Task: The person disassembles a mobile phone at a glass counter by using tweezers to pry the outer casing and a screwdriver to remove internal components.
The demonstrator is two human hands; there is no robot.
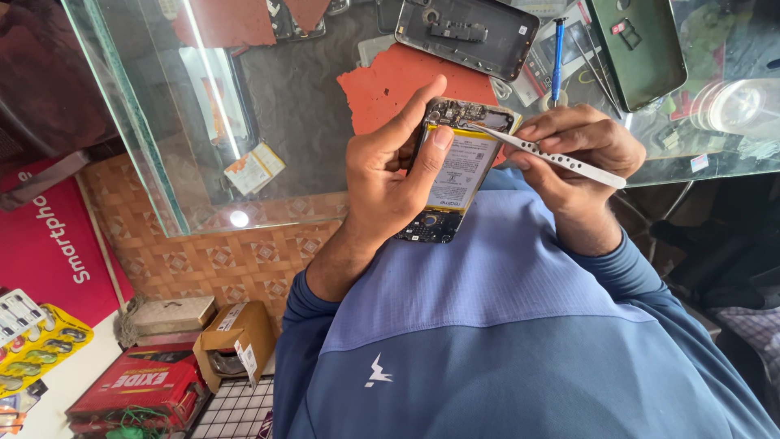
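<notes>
Head view, left hand: the left hand grasps an opened phone with its back cover off; the thumb lies across the phone's face and the other fingers wrap behind its left edge.
Head view, right hand: the right hand is clenched on white tweezers, pinched between the thumb and the forefingers.
Tweezers: the tips touch the upper part of the phone, just right of the left thumb tip, where the circuit board meets the battery.
Opened phone: held upright in the air above the person's blue shirt, between the two hands and in front of the glass counter.
Beyond the fingertips: a grey phone back cover lies on the counter above an orange mat; a blue-handled screwdriver lies above the right knuckles; a dark green phone shell lies farther right.
Containers: an open cardboard box stands on the floor well below the left wrist, holding something I cannot make out; a red carton lies beside it, shut.
</notes>
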